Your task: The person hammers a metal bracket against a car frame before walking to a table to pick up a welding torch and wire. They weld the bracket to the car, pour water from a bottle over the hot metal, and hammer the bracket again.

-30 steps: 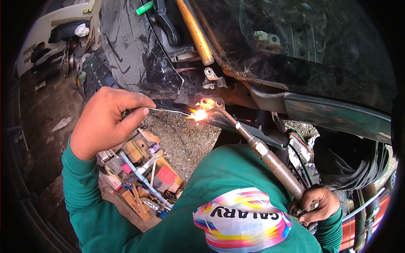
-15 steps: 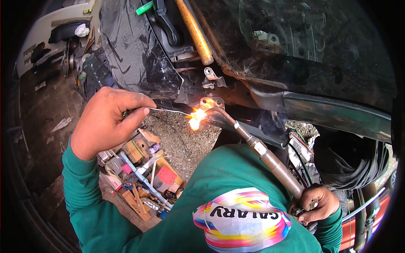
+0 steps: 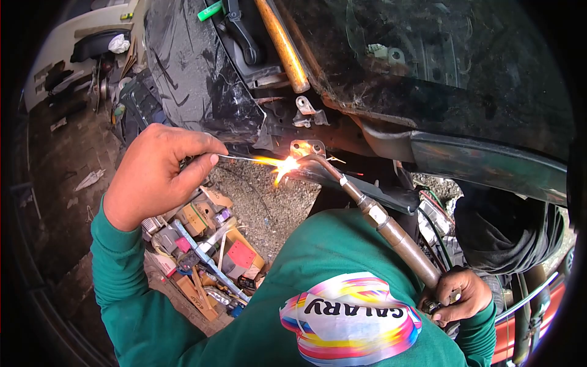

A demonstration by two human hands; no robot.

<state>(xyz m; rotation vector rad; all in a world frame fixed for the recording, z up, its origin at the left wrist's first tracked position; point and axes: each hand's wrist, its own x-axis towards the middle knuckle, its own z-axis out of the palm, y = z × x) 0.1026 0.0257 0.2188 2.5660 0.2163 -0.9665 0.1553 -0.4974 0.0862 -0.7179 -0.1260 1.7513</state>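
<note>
My left hand (image 3: 162,171) pinches a thin filler rod (image 3: 237,158) between thumb and forefinger. The rod's far end reaches into a bright flame (image 3: 285,165) with sparks around it. My right hand (image 3: 457,298) is wrapped round the lower end of a gas welding torch (image 3: 406,248), near its valves. The torch slants up and left, its bent tip at the flame. Just above the flame is a small metal bracket (image 3: 307,147) with holes, on the dark car body (image 3: 391,131). Glare hides the exact spot where rod, tip and metal meet.
A wooden handle (image 3: 284,49) lies on the car body above another metal bracket (image 3: 310,112). Cardboard boxes and loose tools (image 3: 208,244) crowd the ground at lower left. Hoses (image 3: 437,235) run beside the torch. A dark cloth bundle (image 3: 510,232) is at the right.
The flame has changed shape, with a yellow streak now stretching left along the rod and sparks flying right. My left hand has shifted very slightly; my right hand and the torch look unmoved.
</note>
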